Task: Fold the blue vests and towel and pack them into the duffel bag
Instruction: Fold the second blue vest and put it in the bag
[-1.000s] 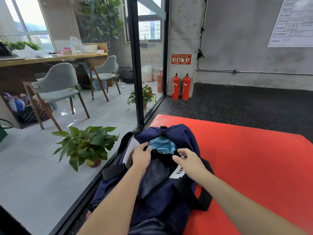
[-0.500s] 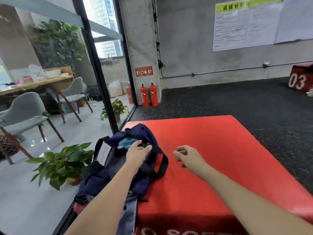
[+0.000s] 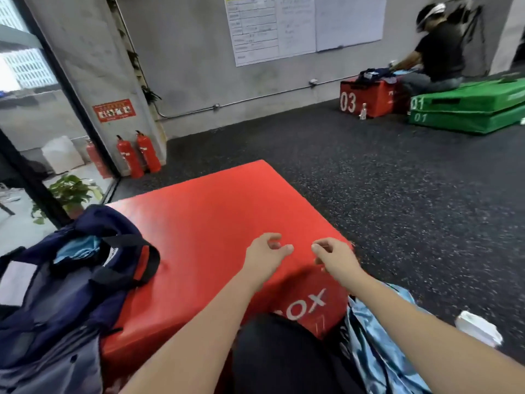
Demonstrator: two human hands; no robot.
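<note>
both hands hover over the red padded box (image 3: 216,211), the left hand (image 3: 265,255) and right hand (image 3: 333,257) loosely curled, holding nothing. the navy fabric duffel bag (image 3: 71,280) lies unzipped at 9 o'clock with light blue cloth (image 3: 78,248) inside. shiny light blue fabric (image 3: 372,345) lies at 5 o'clock beside the box.

Both hands (image 3: 295,257) hover empty over red box (image 3: 216,211) (duffel bag (image 3: 65,282) at left)

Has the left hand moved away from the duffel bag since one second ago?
Yes. The left hand left the duffel bag and now hovers to its right, above the red mat, holding nothing.
</note>
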